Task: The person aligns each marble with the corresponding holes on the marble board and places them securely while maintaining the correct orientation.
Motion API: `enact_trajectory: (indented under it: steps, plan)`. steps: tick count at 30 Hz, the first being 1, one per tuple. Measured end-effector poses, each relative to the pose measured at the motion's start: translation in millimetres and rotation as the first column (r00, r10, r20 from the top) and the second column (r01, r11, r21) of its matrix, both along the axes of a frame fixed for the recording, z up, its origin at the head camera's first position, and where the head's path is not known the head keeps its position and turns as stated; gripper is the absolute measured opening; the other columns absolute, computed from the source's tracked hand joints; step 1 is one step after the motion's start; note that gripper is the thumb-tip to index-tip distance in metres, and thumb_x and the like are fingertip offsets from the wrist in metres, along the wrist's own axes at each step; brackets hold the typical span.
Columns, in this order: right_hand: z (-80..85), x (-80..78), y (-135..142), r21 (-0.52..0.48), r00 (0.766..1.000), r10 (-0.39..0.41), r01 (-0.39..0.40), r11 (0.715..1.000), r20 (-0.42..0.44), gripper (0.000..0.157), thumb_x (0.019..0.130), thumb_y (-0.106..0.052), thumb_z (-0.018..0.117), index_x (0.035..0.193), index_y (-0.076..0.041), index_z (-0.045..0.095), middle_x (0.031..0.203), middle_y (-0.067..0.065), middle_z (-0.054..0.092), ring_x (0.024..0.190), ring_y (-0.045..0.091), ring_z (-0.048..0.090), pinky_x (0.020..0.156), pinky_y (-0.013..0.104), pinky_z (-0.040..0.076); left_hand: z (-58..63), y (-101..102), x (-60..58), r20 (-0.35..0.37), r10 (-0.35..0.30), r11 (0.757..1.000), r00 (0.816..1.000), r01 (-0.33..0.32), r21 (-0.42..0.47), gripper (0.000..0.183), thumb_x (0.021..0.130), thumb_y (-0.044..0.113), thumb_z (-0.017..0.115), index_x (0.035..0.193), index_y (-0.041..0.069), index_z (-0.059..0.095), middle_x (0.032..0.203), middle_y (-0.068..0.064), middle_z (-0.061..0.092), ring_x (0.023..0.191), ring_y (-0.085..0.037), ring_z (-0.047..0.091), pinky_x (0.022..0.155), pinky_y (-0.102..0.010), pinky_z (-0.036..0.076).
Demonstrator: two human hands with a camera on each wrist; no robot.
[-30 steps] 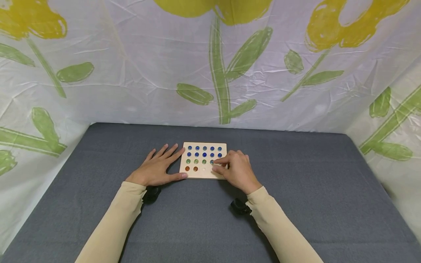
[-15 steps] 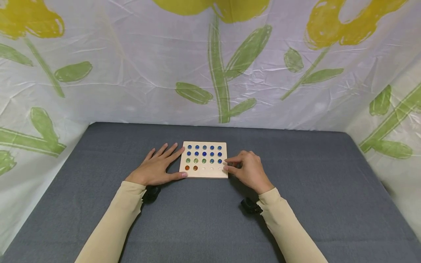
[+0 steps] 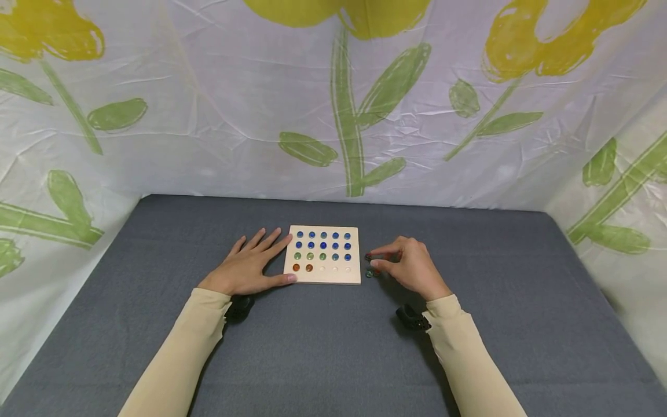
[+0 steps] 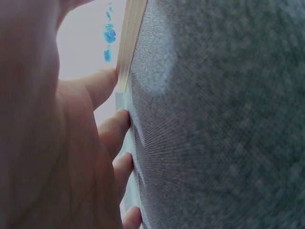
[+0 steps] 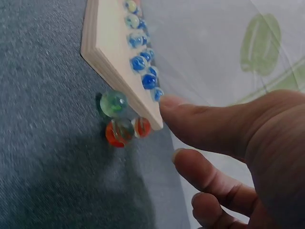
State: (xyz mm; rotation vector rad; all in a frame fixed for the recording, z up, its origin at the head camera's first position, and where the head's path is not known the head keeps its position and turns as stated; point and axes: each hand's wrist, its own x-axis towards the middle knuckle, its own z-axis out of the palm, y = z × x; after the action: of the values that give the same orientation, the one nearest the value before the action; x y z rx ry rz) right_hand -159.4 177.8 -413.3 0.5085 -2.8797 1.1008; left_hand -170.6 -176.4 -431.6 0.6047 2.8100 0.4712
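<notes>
A pale wooden board lies on the cloth with marbles in rows: two blue rows, a green-and-blue row, then two amber marbles beside bare hollows. My left hand is spread flat at its left side, thumb and index finger touching the edge. Off the right edge, my right hand reaches over several loose marbles, thumb and index finger apart. The right wrist view shows a green marble, an orange-red marble and a clear-and-orange marble on the cloth, none between the fingers.
Dark grey cloth covers the table around the board. A white curtain printed with yellow flowers and green leaves stands behind and at both sides. Each wrist carries a black camera, the right camera low over the cloth.
My right hand has moved right, off the board to the loose marbles. Blue marbles at the third row's right end and the lower hollows are uncovered. The left hand stays put.
</notes>
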Motion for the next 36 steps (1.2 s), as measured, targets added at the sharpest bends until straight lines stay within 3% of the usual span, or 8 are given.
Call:
enact_trajectory:
  steps: [19,36]
  plan:
    - [-13.3,-7.8,6,-0.018,0.996,-0.076,0.075,0.997,-0.047,0.021,0.086,-0.014,0.084,0.106,-0.009,0.082,0.084,0.004,0.065,0.065,0.016,0.052,0.056,0.03,0.044,-2.5,-1,-1.1,0.006,-0.002,1.0,1.0,0.002,-0.004,0.099,0.089,0.075,0.057,0.164,0.022,0.021,0.169,-0.01,0.015,0.154,-0.04,0.005,0.119,-0.066,0.0]
    - [-2.8,-10.5,28,-0.012,0.99,0.074,-0.073,0.997,0.117,0.02,0.084,-0.017,0.086,0.102,-0.012,0.084,0.081,-0.002,0.066,0.061,0.016,0.053,0.053,0.027,0.044,-2.7,0,-0.9,-0.003,0.002,1.0,1.0,-0.002,-0.003,0.099,0.089,0.075,0.056,0.164,0.021,0.022,0.169,-0.011,0.016,0.154,-0.04,0.006,0.119,-0.067,0.001]
